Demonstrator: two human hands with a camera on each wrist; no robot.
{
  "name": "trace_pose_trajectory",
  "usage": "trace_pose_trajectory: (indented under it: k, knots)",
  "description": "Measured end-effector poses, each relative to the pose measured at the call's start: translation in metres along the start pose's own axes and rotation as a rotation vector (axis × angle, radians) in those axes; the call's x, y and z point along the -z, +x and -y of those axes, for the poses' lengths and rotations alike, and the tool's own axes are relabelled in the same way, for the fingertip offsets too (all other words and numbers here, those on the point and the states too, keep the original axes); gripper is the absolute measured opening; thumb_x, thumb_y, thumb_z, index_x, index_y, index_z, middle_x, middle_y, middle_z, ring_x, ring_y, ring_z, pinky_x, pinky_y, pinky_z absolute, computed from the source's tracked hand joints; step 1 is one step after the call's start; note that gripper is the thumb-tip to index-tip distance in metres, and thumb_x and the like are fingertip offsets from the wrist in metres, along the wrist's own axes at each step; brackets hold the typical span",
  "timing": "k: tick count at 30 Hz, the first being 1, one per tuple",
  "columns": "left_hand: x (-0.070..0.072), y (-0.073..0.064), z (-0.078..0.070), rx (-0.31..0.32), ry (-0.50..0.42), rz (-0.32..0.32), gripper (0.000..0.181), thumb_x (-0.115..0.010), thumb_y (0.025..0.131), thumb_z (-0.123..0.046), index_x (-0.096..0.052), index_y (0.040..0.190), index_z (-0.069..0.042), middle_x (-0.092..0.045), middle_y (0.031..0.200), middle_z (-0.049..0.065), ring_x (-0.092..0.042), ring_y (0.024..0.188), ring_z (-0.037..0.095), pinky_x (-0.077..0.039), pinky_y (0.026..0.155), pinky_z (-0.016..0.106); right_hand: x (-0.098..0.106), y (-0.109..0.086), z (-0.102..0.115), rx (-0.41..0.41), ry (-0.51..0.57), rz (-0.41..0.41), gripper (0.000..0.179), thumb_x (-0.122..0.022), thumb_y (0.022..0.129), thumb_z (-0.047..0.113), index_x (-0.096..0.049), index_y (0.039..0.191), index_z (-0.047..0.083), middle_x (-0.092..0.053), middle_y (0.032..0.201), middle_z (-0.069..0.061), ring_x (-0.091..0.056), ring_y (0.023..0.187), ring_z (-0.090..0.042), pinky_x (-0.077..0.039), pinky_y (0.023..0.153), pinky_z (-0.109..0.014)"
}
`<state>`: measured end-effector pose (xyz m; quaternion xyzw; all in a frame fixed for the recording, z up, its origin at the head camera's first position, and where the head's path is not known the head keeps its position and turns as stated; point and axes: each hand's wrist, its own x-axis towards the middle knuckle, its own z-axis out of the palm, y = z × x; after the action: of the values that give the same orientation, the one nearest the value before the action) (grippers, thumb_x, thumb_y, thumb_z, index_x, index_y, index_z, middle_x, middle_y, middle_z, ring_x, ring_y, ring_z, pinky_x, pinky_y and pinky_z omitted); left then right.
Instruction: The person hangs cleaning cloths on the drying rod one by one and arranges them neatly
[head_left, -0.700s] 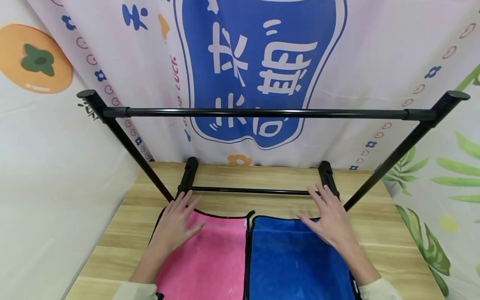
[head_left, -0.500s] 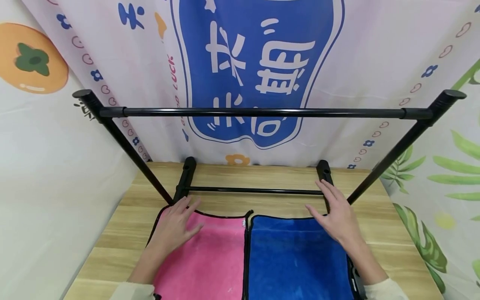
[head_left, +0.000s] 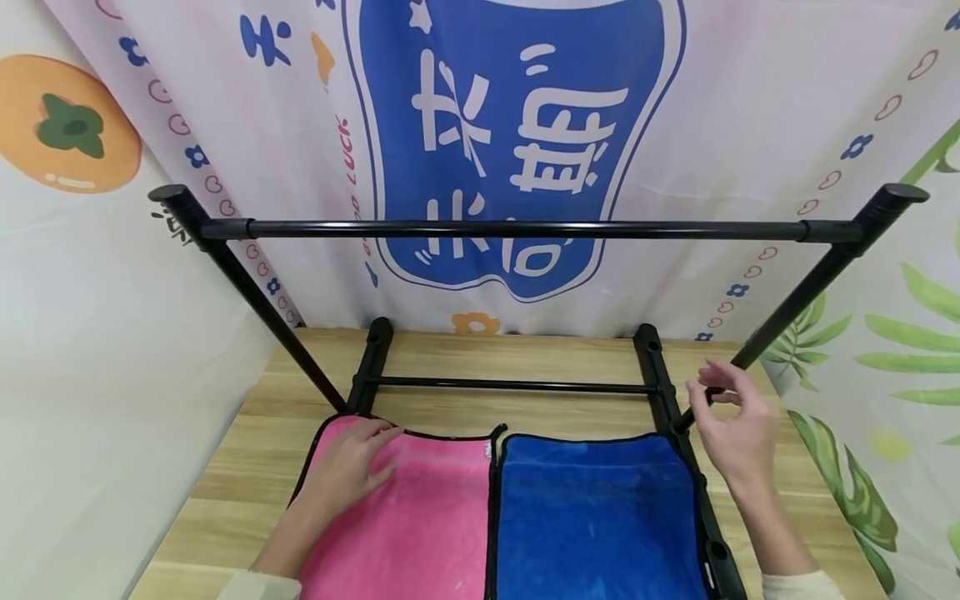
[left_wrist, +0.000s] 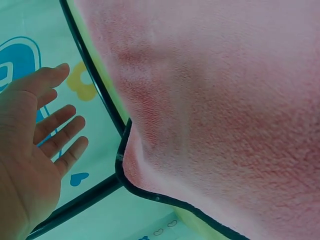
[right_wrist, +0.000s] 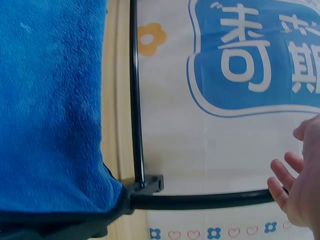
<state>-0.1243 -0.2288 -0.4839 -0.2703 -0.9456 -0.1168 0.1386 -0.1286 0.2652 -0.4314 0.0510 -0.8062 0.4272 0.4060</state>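
Observation:
A pink plush cloth [head_left: 427, 508] with black edging lies on the table beside a blue plush cloth [head_left: 592, 517], also black-edged. My left hand [head_left: 348, 467] is over the pink cloth's far left corner, fingers loosely bent and holding nothing; the left wrist view shows the palm [left_wrist: 30, 150] with fingers apart. My right hand [head_left: 738, 429] is at the lower part of the black rack's right upright [head_left: 795, 312]. Its fingers bend loosely beside the pole, with a gap between thumb and fingers in the right wrist view. Contact with the pole is unclear.
The rack's top bar [head_left: 525, 229] spans above both cloths, and a thin lower bar [head_left: 517, 384] joins its feet near the table's back. A left upright [head_left: 273, 317] slants up. A printed curtain [head_left: 712, 108] hangs behind the wooden table [head_left: 225, 467].
My right hand has moved right from the blue cloth's far corner to the right upright, its fingers bending more. My left hand has lowered slightly over the pink cloth, its fingers less spread.

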Motion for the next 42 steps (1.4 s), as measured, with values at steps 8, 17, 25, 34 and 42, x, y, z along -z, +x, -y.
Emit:
trace_pose_trajectory:
  k: [8, 17, 25, 34, 42]
  knots:
    - [-0.008, -0.008, -0.001, -0.062, 0.011, -0.017, 0.045, -0.095, 0.070, -0.009, -0.077, 0.111, -0.002, -0.071, 0.100, 0.011, -0.070, 0.092, 0.028, -0.060, 0.083, 0.044, 0.015, 0.004, -0.007, -0.129, 0.030, -0.189, 0.021, -0.074, 0.085, -0.010, -0.066, 0.104, -0.016, -0.065, 0.091, 0.022, -0.063, 0.081, 0.010, -0.050, 0.070, -0.006]
    - [-0.014, -0.012, -0.003, -0.063, 0.043, 0.064, 0.044, -0.094, 0.069, -0.010, -0.078, 0.109, -0.006, -0.068, 0.096, 0.005, -0.069, 0.085, 0.021, -0.061, 0.076, 0.038, 0.020, 0.004, -0.015, -0.316, 0.053, -0.264, 0.024, -0.075, 0.087, -0.004, -0.066, 0.110, -0.004, -0.065, 0.089, 0.017, -0.065, 0.078, 0.005, -0.050, 0.067, -0.007]
    - [-0.018, -0.014, -0.003, -0.080, 0.036, 0.127, 0.041, -0.093, 0.070, -0.010, -0.078, 0.107, -0.006, -0.068, 0.097, 0.005, -0.070, 0.087, 0.023, -0.061, 0.077, 0.039, 0.020, 0.004, -0.027, -0.382, 0.042, -0.171, 0.039, -0.078, 0.088, -0.002, -0.066, 0.124, -0.006, -0.065, 0.101, 0.021, -0.066, 0.087, 0.005, -0.050, 0.071, -0.006]
    - [-0.023, -0.019, -0.004, -0.095, -0.007, 0.175, 0.028, -0.092, 0.070, -0.007, -0.076, 0.093, -0.008, -0.068, 0.085, 0.001, -0.068, 0.074, 0.018, -0.060, 0.066, 0.033, 0.016, 0.006, -0.029, -0.394, 0.053, -0.159, 0.034, -0.078, 0.089, -0.002, -0.067, 0.121, -0.006, -0.065, 0.095, 0.023, -0.065, 0.086, 0.007, -0.049, 0.072, -0.007]
    - [-0.032, -0.024, -0.004, -0.108, -0.034, 0.283, 0.025, -0.091, 0.070, -0.006, -0.076, 0.089, -0.012, -0.072, 0.085, -0.001, -0.068, 0.075, 0.015, -0.059, 0.064, 0.031, 0.015, 0.011, -0.031, -0.406, 0.045, -0.127, 0.028, -0.078, 0.089, -0.003, -0.067, 0.114, -0.006, -0.064, 0.089, 0.023, -0.064, 0.082, 0.008, -0.050, 0.072, -0.006]
